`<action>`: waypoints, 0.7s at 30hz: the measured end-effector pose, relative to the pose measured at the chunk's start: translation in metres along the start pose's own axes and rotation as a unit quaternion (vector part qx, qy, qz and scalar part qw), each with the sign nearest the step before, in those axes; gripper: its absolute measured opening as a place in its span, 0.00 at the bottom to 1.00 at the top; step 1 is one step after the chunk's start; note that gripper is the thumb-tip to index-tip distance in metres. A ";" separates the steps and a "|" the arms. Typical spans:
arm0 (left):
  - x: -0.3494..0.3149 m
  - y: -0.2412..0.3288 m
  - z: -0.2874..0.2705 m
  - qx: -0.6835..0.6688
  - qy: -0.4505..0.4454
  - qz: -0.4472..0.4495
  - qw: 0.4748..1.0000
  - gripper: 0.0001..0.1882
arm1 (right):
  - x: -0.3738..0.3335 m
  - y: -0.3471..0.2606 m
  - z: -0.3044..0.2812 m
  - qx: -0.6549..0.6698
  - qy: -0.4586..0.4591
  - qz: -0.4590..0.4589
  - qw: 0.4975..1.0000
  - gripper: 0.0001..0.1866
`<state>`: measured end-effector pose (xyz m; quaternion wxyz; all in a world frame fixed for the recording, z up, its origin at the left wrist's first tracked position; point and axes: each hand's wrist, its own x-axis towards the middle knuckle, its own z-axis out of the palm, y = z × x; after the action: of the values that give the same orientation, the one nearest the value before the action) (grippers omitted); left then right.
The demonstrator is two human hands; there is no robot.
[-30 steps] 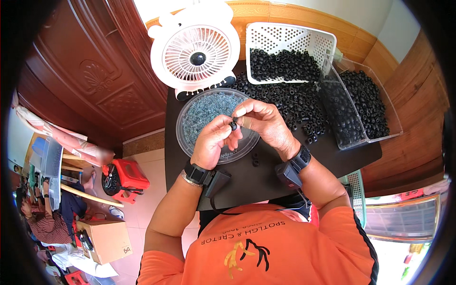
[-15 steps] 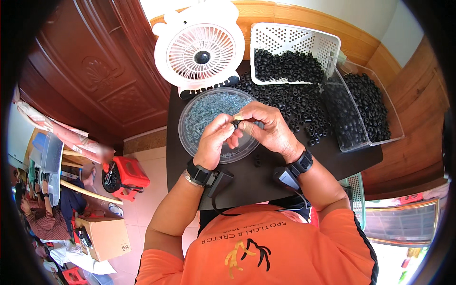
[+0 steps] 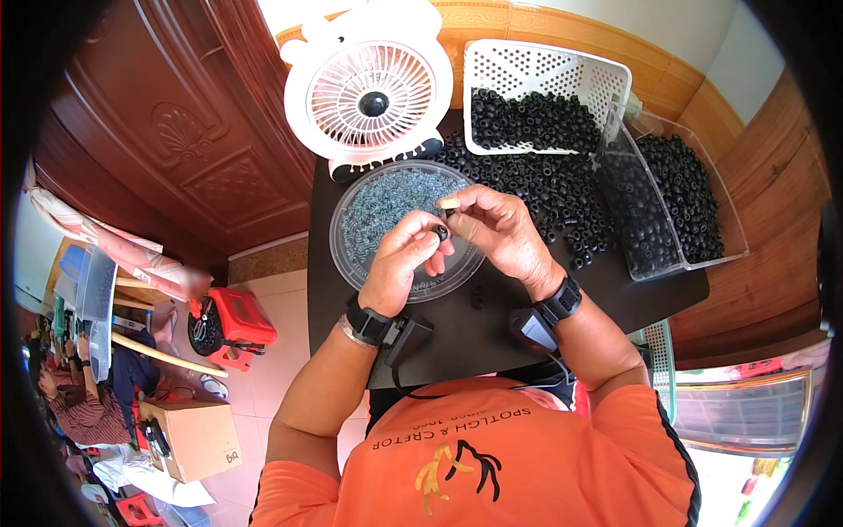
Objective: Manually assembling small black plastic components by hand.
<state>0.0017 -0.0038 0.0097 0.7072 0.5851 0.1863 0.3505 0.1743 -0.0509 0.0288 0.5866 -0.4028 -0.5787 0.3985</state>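
Note:
My left hand (image 3: 397,263) pinches a small black ring-shaped part (image 3: 440,232) between thumb and fingertips. Just to its right, my right hand (image 3: 505,235) has its thumb and forefinger closed on a small dark piece (image 3: 450,212), partly hidden by the fingers. A pale yellow cover (image 3: 449,203) sits on a right fingertip. Both hands are raised over the right side of a round clear tub (image 3: 456,279), which holds many small bluish translucent pieces (image 3: 378,206).
Loose black ring-shaped parts (image 3: 562,189) are heaped on the dark table (image 3: 580,307). Behind them stands a white perforated basket (image 3: 549,61) of such parts, with a clear bin (image 3: 698,261) to the right. A white fan (image 3: 373,105) stands at the back left.
My fingertips have drawn slightly apart. Before, both hands met at the black part; now it stays in the left, and the right has shifted a little up and away.

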 end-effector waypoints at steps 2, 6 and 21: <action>0.000 0.003 0.001 0.014 -0.004 0.007 1.000 0.15 | 0.001 0.007 -0.003 0.019 0.000 -0.007 1.000 0.09; 0.000 0.003 0.001 0.015 -0.002 0.016 1.000 0.16 | 0.003 0.007 -0.005 0.049 -0.005 -0.001 0.999 0.09; 0.000 0.000 0.001 0.019 0.013 -0.002 1.000 0.14 | 0.004 0.003 -0.010 0.105 -0.049 0.030 0.993 0.06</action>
<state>0.0019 -0.0045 0.0093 0.6938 0.5938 0.2033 0.3531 0.1845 -0.0465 0.0276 0.5840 -0.3361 -0.5498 0.4937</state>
